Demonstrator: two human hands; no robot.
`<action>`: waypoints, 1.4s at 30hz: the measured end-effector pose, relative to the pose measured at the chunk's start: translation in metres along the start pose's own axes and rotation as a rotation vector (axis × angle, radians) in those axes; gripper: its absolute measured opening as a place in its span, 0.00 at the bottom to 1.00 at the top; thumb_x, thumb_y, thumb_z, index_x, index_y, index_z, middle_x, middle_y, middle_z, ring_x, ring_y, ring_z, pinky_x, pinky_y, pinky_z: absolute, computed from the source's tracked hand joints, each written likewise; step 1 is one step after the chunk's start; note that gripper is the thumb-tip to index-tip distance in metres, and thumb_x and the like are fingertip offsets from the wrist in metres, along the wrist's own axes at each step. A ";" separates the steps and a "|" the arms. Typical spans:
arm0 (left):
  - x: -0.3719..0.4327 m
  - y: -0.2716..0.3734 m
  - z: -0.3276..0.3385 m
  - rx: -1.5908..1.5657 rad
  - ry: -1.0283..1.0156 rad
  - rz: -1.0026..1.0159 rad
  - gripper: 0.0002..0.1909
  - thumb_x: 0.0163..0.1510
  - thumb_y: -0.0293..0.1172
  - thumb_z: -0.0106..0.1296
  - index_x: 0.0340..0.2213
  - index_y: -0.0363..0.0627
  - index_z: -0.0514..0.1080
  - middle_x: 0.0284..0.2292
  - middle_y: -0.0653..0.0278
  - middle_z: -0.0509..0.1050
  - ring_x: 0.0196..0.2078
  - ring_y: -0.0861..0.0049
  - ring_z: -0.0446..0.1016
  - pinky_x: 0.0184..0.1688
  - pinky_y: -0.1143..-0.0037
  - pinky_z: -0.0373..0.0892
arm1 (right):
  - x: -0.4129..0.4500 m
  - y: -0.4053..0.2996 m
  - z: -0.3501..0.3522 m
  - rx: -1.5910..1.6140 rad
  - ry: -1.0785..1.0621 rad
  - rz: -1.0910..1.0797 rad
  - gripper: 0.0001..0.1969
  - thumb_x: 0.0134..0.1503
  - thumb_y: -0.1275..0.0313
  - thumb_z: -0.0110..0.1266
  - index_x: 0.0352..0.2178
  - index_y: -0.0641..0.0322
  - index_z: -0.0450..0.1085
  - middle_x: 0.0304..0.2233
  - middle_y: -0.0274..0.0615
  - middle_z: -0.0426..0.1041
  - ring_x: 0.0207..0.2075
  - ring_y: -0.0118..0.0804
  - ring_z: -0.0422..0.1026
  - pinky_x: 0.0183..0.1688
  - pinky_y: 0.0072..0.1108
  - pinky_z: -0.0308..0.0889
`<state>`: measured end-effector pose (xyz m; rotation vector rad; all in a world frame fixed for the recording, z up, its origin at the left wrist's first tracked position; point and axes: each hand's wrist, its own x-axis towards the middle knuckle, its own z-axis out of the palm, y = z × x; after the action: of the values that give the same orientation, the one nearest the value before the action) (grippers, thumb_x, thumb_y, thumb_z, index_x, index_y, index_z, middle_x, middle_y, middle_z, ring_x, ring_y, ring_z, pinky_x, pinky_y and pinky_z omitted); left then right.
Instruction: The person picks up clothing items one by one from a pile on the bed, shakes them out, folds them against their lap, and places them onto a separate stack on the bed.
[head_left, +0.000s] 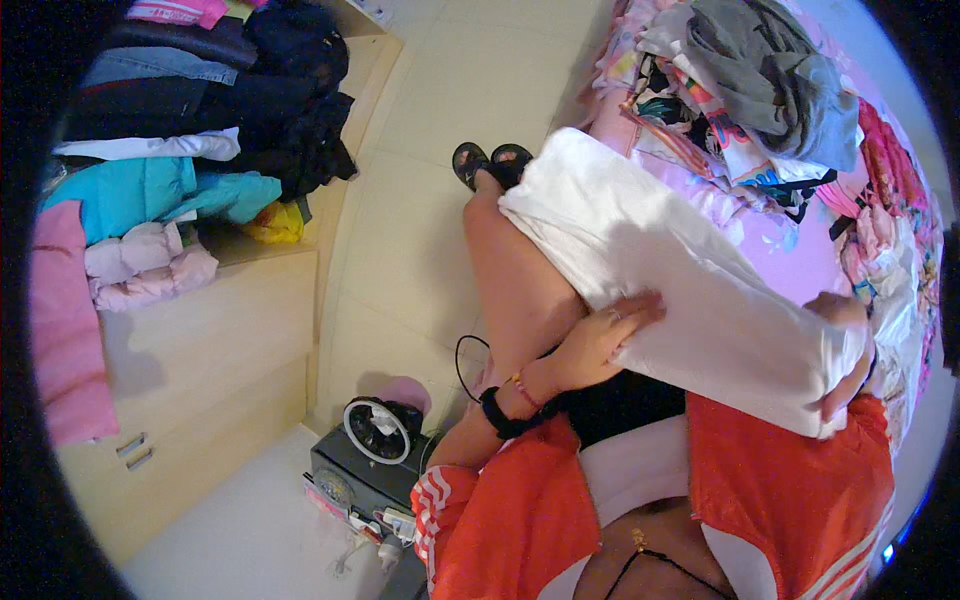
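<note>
A folded white cloth (675, 262), perhaps a garment, lies in a long strip across my lap, its far end beyond my knees. My right hand (844, 352) grips its near right end, fingers on the far edge and thumb on the near one. My left hand (619, 337) touches the cloth's lower left edge. That hand is blurred, so whether it pinches the fabric is unclear. A dark hair tie (499, 416) and a beaded bracelet (525, 390) sit on my left wrist.
On the bed (787, 255) to the right lie a grey-green garment (772, 82) and other piled clothes. A wooden cabinet (217, 345) at left holds stacked clothes, a teal jacket (142, 191) among them. A lined bin (377, 431) tops a dark box (352, 469) on the floor.
</note>
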<state>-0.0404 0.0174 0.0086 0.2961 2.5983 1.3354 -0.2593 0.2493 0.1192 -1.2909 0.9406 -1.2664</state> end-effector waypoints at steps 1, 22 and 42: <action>0.001 0.004 0.000 -0.240 -0.037 -0.003 0.34 0.41 0.30 0.50 0.51 0.38 0.52 0.52 0.52 0.55 0.55 0.65 0.52 0.56 0.68 0.48 | 0.015 -0.006 0.000 -0.018 0.022 0.014 0.20 0.29 0.65 0.67 0.23 0.64 0.68 0.20 0.40 0.70 0.17 0.37 0.68 0.20 0.22 0.58; -0.004 -0.036 0.001 -1.330 0.363 -0.603 0.23 0.51 0.30 0.47 0.46 0.33 0.55 0.42 0.62 0.64 0.43 0.77 0.63 0.42 0.80 0.63 | 0.043 0.168 -0.007 0.027 0.792 0.644 0.25 0.41 0.65 0.60 0.41 0.65 0.65 0.37 0.38 0.69 0.38 0.31 0.68 0.42 0.22 0.62; 0.027 0.006 -0.034 -0.790 0.343 -0.327 0.17 0.53 0.26 0.43 0.44 0.36 0.56 0.40 0.51 0.67 0.41 0.64 0.68 0.43 0.70 0.67 | -0.031 0.012 -0.064 -1.357 1.699 0.129 0.50 0.35 0.58 0.63 0.54 0.66 0.41 0.54 0.59 0.42 0.56 0.56 0.43 0.56 0.37 0.43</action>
<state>-0.0751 0.0016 0.0309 -0.4949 1.9691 2.2495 -0.3249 0.2679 0.0955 -0.6010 3.3964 -1.4677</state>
